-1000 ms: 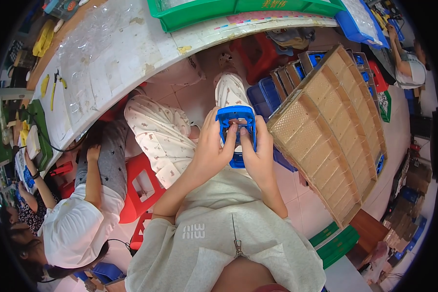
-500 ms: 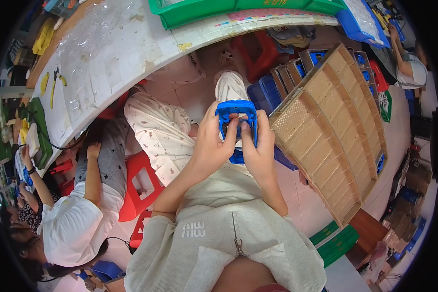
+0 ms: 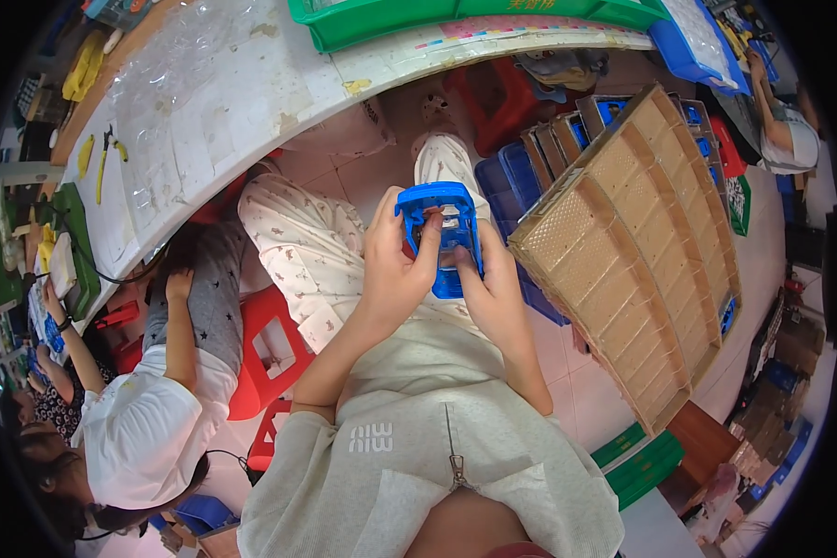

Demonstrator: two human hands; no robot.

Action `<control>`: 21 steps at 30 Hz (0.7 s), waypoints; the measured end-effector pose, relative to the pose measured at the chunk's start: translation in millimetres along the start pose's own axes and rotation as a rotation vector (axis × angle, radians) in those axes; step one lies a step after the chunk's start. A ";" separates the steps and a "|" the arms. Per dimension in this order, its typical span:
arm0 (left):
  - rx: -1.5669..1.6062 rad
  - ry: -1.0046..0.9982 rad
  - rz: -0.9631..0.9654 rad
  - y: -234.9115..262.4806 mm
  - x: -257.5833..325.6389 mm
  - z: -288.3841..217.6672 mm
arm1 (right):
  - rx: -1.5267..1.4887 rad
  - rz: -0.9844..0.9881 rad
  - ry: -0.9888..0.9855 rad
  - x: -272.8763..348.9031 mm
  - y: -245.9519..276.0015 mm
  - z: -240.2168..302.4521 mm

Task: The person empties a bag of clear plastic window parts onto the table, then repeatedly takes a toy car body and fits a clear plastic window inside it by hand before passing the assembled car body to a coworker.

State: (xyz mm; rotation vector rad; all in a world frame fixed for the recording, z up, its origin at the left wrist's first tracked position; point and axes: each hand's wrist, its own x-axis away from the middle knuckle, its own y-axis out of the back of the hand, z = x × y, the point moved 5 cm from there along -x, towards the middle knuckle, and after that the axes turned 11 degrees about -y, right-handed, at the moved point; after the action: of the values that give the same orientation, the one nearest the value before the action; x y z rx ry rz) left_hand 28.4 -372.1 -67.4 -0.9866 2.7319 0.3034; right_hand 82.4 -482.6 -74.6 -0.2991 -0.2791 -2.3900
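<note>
A blue plastic housing (image 3: 435,192) with an open middle is held up over my lap. My left hand (image 3: 392,265) is closed around its left side, with the thumb reaching into the opening. On the other side my right hand (image 3: 496,290) grips the lower right edge, its thumb pressed on the inside. The housing is tilted a little. Small inner details of it are partly hidden by the thumbs.
To the right leans a large cardboard tray with compartments (image 3: 614,256), beside blue bins (image 3: 507,177). Ahead is the white worktable (image 3: 242,102) with yellow-handled pliers (image 3: 102,167) and a green crate (image 3: 474,13). A co-worker in a white shirt (image 3: 144,432) sits at left near a red stool (image 3: 270,358).
Both hands have shifted slightly left with the blue housing, which has turned and tilted. More of its lower part shows now. The right thumb has moved lower along it.
</note>
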 end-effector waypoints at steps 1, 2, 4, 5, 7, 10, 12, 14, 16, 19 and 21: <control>0.000 0.001 0.001 0.3 0.3 0.4 | 0.000 0.000 -0.001 -0.3 -0.1 -1.3; 0.007 0.003 0.017 0.2 0.9 0.8 | -0.012 0.004 -0.011 -0.5 -0.4 -3.6; 0.015 0.006 0.031 -0.2 2.2 2.1 | -0.022 0.009 -0.022 -0.9 -0.6 -4.5; 0.086 -0.006 0.036 -1.4 4.4 4.7 | -0.020 -0.002 -0.002 -0.9 -0.2 -3.5; 0.157 -0.017 0.041 -2.2 8.8 8.2 | -0.018 -0.013 0.015 -0.5 -0.9 -1.1; 0.194 0.058 0.065 -4.5 16.6 12.7 | -0.006 -0.044 0.038 0.3 -0.8 3.9; 0.286 0.168 0.098 -8.9 21.7 16.6 | 0.024 -0.059 0.044 0.5 -0.6 3.0; 0.319 0.204 0.096 -10.0 24.6 20.6 | 0.041 -0.036 0.008 0.6 -0.1 -3.1; 0.353 0.239 0.096 -12.3 27.0 25.2 | 0.058 -0.016 -0.029 0.4 -1.2 -5.2; 0.363 0.218 0.031 -11.4 29.2 30.8 | 0.100 -0.017 -0.056 0.1 -3.5 -2.0; 0.276 0.184 0.016 -9.3 30.9 32.3 | 0.111 -0.024 -0.067 0.3 -4.4 -0.4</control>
State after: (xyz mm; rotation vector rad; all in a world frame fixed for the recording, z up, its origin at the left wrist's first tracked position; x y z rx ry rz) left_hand 15.6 -389.1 -107.8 -0.9575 2.8418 -0.1677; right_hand 79.1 -479.7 -75.5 -0.3260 -0.4466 -2.3811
